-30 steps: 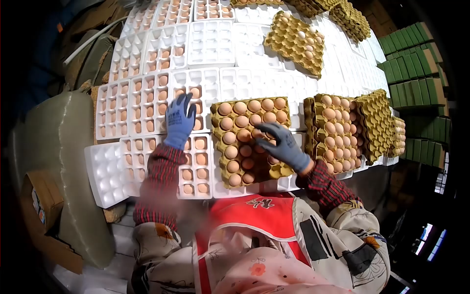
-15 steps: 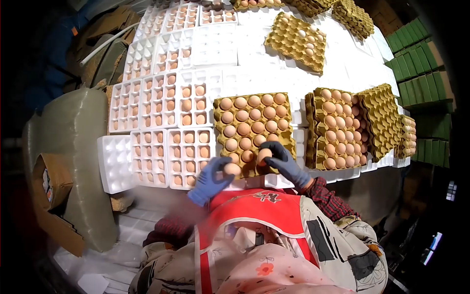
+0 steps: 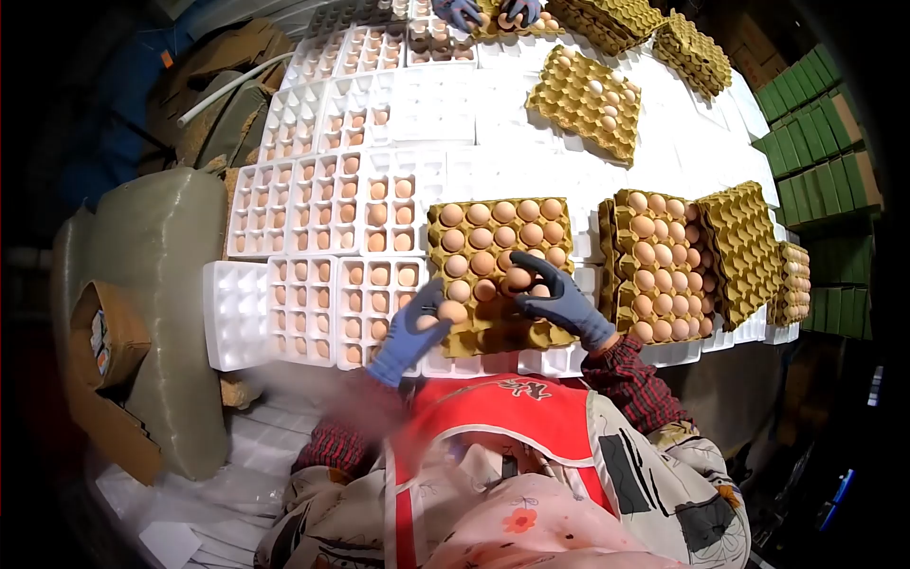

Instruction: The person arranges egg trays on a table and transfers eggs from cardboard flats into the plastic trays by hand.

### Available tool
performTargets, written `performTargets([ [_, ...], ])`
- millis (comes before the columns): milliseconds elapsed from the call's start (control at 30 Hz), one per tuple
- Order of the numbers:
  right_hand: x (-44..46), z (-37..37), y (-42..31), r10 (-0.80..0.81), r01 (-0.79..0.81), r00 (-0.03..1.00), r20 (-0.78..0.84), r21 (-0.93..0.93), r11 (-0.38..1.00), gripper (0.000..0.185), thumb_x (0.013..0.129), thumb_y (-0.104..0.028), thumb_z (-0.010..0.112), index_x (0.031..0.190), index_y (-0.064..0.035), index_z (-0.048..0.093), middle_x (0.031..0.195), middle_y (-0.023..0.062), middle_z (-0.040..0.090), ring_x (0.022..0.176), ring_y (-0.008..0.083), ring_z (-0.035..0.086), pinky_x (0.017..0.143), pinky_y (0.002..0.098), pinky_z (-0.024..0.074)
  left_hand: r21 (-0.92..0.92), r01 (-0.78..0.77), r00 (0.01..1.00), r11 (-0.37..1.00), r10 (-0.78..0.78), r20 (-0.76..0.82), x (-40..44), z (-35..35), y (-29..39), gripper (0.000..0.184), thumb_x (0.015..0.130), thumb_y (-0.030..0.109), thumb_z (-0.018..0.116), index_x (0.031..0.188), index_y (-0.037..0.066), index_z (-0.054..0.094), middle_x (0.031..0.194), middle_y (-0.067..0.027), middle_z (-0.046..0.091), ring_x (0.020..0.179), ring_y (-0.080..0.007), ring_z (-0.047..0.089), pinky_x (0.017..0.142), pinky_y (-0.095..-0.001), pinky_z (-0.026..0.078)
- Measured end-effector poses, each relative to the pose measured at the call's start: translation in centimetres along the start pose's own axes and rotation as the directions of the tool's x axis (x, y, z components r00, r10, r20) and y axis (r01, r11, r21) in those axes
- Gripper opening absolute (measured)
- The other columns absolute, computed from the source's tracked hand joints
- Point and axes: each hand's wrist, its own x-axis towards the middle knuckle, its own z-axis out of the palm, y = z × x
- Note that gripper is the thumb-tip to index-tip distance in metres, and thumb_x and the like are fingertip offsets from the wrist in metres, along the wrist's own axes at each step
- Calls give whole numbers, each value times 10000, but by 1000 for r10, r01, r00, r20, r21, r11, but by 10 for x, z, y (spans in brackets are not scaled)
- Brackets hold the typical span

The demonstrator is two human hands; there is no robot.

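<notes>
My left hand (image 3: 406, 339), in a blue-grey glove, is closed on two light brown eggs (image 3: 453, 311) at the near left corner of a yellowish pulp egg tray (image 3: 474, 342). My right hand (image 3: 567, 305), gloved alike, reaches over this tray with thumb and fingers around another egg (image 3: 518, 277); whether that egg is lifted from its cup I cannot tell. Eggs fill the far rows of the tray, while its nearest cups are bare. To the left, a white foam tray (image 3: 349, 358) holds eggs in square cells.
Stacked pulp trays with eggs (image 3: 645, 305) stand at the right, beside tilted pulp trays (image 3: 744, 251). A partly filled pulp tray (image 3: 578, 106) lies farther back. A co-worker's gloved hands (image 3: 462, 13) handle eggs at the far edge. Green boxes (image 3: 815, 175) are stacked at the right.
My left hand has gained a second egg. My right hand has moved up the tray to a farther row, and eggs from the near row are gone. A co-worker's hands have come into fuller view.
</notes>
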Motion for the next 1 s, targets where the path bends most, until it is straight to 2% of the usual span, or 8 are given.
performTargets([
  [100, 24, 26, 3, -328, 332, 929, 171, -777, 534, 444, 769, -162, 783, 1179, -81, 632, 1263, 114, 552, 1126, 282, 588, 871, 418, 535, -296, 200, 980, 934, -192, 56, 16, -24, 1, 603, 892, 122, 716, 1429, 29, 457, 1150, -44, 619, 1047, -128, 587, 870, -281, 509],
  [167, 34, 58, 12, -356, 181, 916, 182, -983, -38, 252, 773, -184, 670, 1011, -104, 648, 1160, 132, 552, 994, 306, 558, 704, 424, 509, 404, -358, 933, 842, 343, 113, 43, -13, 5, 413, 878, 240, 726, 1248, 91, 615, 1095, -83, 618, 908, -197, 608, 746, -322, 538],
  [267, 38, 68, 17, -294, 108, 930, 219, -930, -352, 297, 786, -202, 648, 1036, -41, 641, 1143, 139, 522, 983, 327, 537, 680, 391, 505, 992, -128, 991, 8, 41, 128, 42, 23, 25, 526, 811, 418, 704, 1233, 124, 597, 1307, -137, 528, 1162, -295, 542, 854, -438, 514],
  [367, 43, 76, 24, -258, 4, 962, 90, -949, -315, 281, 777, -163, 642, 1050, -97, 659, 1248, 142, 498, 1019, 324, 505, 580, 399, 508, 915, -200, 961, -350, 112, 253, 58, 32, -23, 479, 820, 398, 684, 1205, 127, 593, 1280, -174, 532, 1222, -309, 490, 992, -470, 419],
  [567, 34, 52, 7, -298, 56, 955, -11, -975, 214, 350, 726, -172, 728, 1064, -116, 656, 1231, 126, 517, 1099, 345, 528, 803, 432, 530, 727, -181, 980, 662, 184, 76, 81, -31, 18, 491, 730, 387, 823, 1099, 98, 677, 1231, -112, 596, 1057, -274, 643, 866, -405, 538],
  [700, 54, 30, -16, -416, 156, 898, -143, -781, 605, 427, 762, -279, 792, 1116, -88, 651, 1178, 137, 585, 1043, 342, 594, 875, 432, 498, 856, -33, 892, 515, 401, -207, 169, -116, 39, 513, 741, 359, 822, 1137, 71, 668, 1239, -140, 587, 1053, -317, 628, 901, -401, 531],
  [900, 184, 46, -60, -335, 16, 923, -189, -852, 524, 296, 803, -222, 716, 1079, -128, 669, 1207, 135, 585, 1079, 339, 592, 830, 431, 534, 947, 318, 948, -41, 41, -317, 265, -157, 24, 428, 777, 343, 751, 1154, 160, 667, 1224, -116, 554, 993, -309, 660, 814, -423, 559],
  [1000, 247, 46, -56, -249, 40, 968, 20, -996, 76, 237, 798, -188, 666, 1033, -168, 687, 1217, 85, 561, 1047, 320, 598, 767, 415, 562, 966, 69, 957, 248, 257, -135, 269, -149, 13, 421, 810, 318, 696, 1203, 174, 649, 1241, -128, 573, 1055, -308, 637, 885, -406, 538],
])
